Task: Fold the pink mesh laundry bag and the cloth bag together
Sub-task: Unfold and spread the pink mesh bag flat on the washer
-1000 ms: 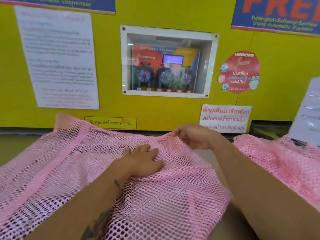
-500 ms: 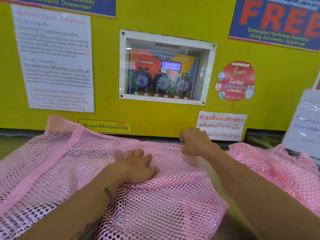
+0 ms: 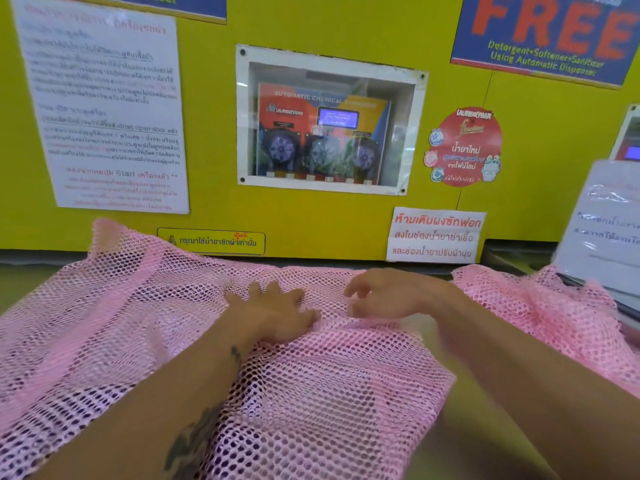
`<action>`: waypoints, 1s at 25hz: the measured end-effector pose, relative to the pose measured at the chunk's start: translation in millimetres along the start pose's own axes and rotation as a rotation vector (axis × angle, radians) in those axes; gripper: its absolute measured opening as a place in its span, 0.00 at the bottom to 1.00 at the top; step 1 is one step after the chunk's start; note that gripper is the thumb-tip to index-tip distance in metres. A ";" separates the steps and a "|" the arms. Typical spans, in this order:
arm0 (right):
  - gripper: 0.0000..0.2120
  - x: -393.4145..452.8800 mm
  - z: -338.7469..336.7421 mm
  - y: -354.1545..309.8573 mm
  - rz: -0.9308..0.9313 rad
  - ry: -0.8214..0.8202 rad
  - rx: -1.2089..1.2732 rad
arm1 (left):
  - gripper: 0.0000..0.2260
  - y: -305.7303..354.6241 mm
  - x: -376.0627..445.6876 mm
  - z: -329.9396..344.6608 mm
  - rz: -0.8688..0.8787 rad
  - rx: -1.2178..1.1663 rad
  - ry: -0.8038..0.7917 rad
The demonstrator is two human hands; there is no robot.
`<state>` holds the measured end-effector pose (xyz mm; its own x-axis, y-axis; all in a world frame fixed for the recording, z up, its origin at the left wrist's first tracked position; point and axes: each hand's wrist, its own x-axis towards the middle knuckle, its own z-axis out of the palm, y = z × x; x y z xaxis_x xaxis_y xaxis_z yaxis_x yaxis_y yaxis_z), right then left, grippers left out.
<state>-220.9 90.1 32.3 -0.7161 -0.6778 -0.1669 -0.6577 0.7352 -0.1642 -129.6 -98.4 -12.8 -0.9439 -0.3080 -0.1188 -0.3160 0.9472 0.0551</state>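
Note:
A pink mesh laundry bag [image 3: 114, 327] lies spread flat across the counter, its far edge near the yellow wall. Something dark shows through the mesh at the lower left [image 3: 86, 403]; I cannot tell whether that is the cloth bag. My left hand [image 3: 277, 313] presses palm-down on the middle of the mesh, fingers spread. My right hand [image 3: 388, 296] hovers just to its right above the bag's far edge, fingers loosely curled and holding nothing. More pink mesh [image 3: 554, 317] lies bunched at the right.
A yellow wall panel [image 3: 214, 209] stands right behind the counter, with a recessed dispenser window [image 3: 325, 123], paper notices and stickers. A laminated sheet [image 3: 602, 230] leans at the far right. A strip of the counter top [image 3: 460, 427] shows between the two mesh pieces.
My right hand has let go of the mesh's far edge, which it was gripping, and opened. It now hovers lower, closer to my left hand. The left hand stays pressed in place.

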 end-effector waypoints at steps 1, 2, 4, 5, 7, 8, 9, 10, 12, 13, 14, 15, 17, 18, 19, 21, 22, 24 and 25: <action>0.26 -7.8 4.5 -1.8 0.002 -0.035 -0.041 | 0.30 1.3 1.1 -3.1 -0.019 0.027 0.067; 0.27 -11.1 9.7 2.1 0.025 -0.024 -0.088 | 0.27 3.1 1.4 -8.3 -0.036 0.072 0.154; 0.26 -17.0 13.2 14.4 0.111 0.137 -0.136 | 0.20 7.9 -2.3 -24.5 0.001 0.110 0.329; 0.25 -24.9 10.7 18.1 0.139 0.229 -0.121 | 0.17 11.9 -6.9 -34.5 0.065 0.075 0.373; 0.19 -43.0 0.7 17.3 0.113 0.322 -0.054 | 0.14 18.0 -23.0 -51.5 0.226 -0.030 0.309; 0.14 -55.7 -2.4 13.6 0.095 0.330 -0.016 | 0.15 19.8 -34.0 -55.6 0.295 -0.061 0.225; 0.10 -71.0 -3.6 7.1 0.074 0.308 0.018 | 0.17 20.5 -44.8 -55.8 0.355 -0.079 0.129; 0.09 -87.9 -0.7 -0.8 0.046 0.250 0.044 | 0.20 20.5 -53.8 -50.9 0.406 -0.080 0.036; 0.12 -117.6 13.3 -17.1 -0.005 0.106 0.046 | 0.29 18.3 -67.0 -32.6 0.458 -0.012 -0.119; 0.15 -127.8 22.5 -21.7 -0.002 0.071 0.037 | 0.34 18.0 -71.6 -22.1 0.469 0.035 -0.187; 0.17 -134.9 29.9 -23.3 0.010 0.072 0.041 | 0.37 18.1 -73.6 -13.2 0.467 0.065 -0.234; 0.18 -141.1 35.8 -23.4 0.031 0.108 0.066 | 0.37 18.5 -73.2 -6.9 0.458 0.074 -0.247; 0.15 -149.7 41.9 -19.0 0.089 0.248 0.110 | 0.34 19.3 -67.5 -3.2 0.456 0.102 -0.182; 0.12 -153.1 43.8 -15.0 0.138 0.323 0.099 | 0.31 20.2 -66.9 -4.0 0.475 0.125 -0.109; 0.10 -156.1 45.7 -11.4 0.200 0.374 0.077 | 0.27 20.8 -66.9 -4.8 0.506 0.107 -0.002; 0.10 -159.0 51.3 -8.0 0.281 0.382 0.065 | 0.15 26.8 -74.4 -6.4 0.615 -0.112 0.245; 0.10 -157.2 55.6 -7.0 0.275 0.381 0.088 | 0.08 34.0 -83.1 -7.1 0.669 -0.257 0.307; 0.10 -151.1 61.2 -7.4 0.252 0.424 0.150 | 0.09 50.6 -100.3 -3.6 0.720 -0.414 0.243; 0.11 -148.0 61.9 -7.9 0.249 0.446 0.167 | 0.12 57.6 -107.3 0.5 0.711 -0.386 0.180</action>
<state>-95.3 184.1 -1.9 -0.8996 -0.3869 0.2026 -0.4347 0.8375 -0.3310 -46.5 -10.8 2.7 -0.9213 0.3121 0.2318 0.3826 0.8339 0.3977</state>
